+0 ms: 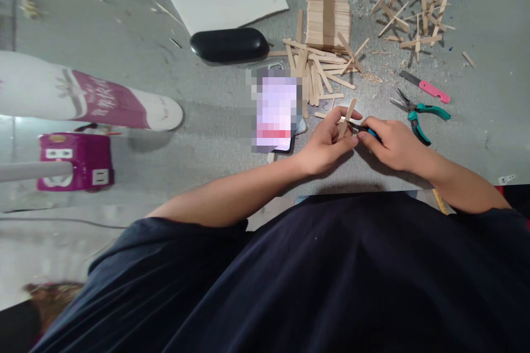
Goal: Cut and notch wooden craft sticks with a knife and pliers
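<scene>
Pinching wooden stick [346, 116], left hand [329, 146]; right hand [393, 144] grips blue-handled tool [370, 132].

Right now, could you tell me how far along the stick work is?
Done, it seems: a heap of joined stick pieces lies beyond the hands. In hand: the left hand holds one stick, the right hand a blue-handled tool against it. Left: a neat stack and loose sticks.

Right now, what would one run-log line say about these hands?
left hand: grips wooden stick | right hand: holds blue-handled tool at stick | nearby: pliers, stick pile
</scene>
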### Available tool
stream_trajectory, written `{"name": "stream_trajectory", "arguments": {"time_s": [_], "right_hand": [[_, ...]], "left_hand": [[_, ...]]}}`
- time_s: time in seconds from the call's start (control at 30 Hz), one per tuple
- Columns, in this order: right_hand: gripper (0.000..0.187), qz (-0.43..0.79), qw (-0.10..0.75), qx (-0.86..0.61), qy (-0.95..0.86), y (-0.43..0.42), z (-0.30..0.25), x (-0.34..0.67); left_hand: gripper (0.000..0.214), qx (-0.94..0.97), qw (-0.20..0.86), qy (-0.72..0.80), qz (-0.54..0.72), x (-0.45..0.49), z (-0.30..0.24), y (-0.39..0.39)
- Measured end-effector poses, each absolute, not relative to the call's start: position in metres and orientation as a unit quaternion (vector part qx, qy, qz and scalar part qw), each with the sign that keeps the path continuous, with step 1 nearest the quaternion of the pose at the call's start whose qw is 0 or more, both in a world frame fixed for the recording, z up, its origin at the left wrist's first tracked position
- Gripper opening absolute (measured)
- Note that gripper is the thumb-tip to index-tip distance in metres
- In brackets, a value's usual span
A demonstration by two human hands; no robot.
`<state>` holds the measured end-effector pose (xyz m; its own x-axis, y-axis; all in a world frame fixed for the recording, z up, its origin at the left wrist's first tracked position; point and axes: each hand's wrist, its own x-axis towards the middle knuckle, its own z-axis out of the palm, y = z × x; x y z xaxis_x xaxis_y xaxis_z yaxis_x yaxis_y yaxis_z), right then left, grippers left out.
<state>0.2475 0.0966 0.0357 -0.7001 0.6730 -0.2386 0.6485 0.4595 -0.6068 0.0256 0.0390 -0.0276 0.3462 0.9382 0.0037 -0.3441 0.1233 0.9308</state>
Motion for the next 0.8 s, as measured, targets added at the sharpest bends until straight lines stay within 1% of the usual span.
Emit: {"name": "stream_trajectory", "arguments": {"time_s": [0.1, 0.23, 0.63, 0.8], "right_hand": [[0.045, 0.352, 0.016, -0.384, -0.853, 0.0974, 0.0366, 0.2477], [0.043, 0.352, 0.005, -0.382, -0.855, 0.0975, 0.0383, 0.2475], [0.044, 0.348, -0.015, -0.387, -0.854, 0.0975, 0.0404, 0.2462], [0.049, 0.348, -0.017, -0.388, -0.853, 0.0978, 0.0385, 0.2467]], "left_hand": [[0.053, 0.440, 0.701, 0.311, 0.467, 0.0242, -0.0264, 0.0400], [0.051, 0.432, 0.707, 0.314, 0.464, 0.0241, -0.0260, 0.0398], [0.051, 0.465, 0.657, 0.357, 0.473, 0.0260, -0.0285, 0.0366], [0.048, 0.484, 0.631, 0.379, 0.474, 0.0256, -0.0335, 0.0349]]}}
